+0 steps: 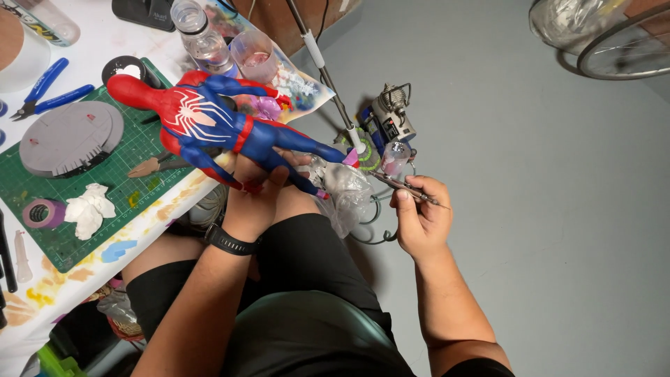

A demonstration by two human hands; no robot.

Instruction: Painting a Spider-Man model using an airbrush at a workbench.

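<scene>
My left hand (259,187) grips a red and blue superhero figure (209,119) with a white spider mark on its back, holding it by the legs over the table's edge. The figure lies face down, head toward the upper left. My right hand (421,218) holds a thin metal airbrush (408,187) with a small clear cup, pointing away from the figure, above the grey floor. A black watch (230,241) sits on my left wrist.
A green cutting mat (132,150) carries a grey round base (68,136), white putty-like pieces (89,208) and purple tape (43,213). Blue pliers (45,91), a plastic bottle (202,38) and a cup (255,56) stand behind. A small compressor (389,115) sits on the floor.
</scene>
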